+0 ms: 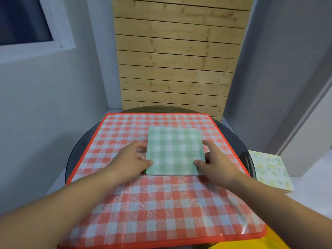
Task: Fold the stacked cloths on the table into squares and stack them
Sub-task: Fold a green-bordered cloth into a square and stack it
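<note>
Two squares made, one cloth left to fold

Left hand (pixel 133 159) and right hand (pixel 213 162) pinch the side edges of the green checked cloth (pixel 174 151), folded square between them atop the flat red checked cloth (pixel 152 203) on the glass worktop (pixel 80 151); a leaf-print square (pixel 269 169) lies well beyond the right hand.

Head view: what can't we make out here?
Head view only:
green cloth: layer count, seen from above.
left hand, right hand: whether fingertips reach under its edges; blurred.
table: mostly covered by the red checked cloth.
yellow thing, bottom right: cut off by frame edge, unidentifiable.
</note>
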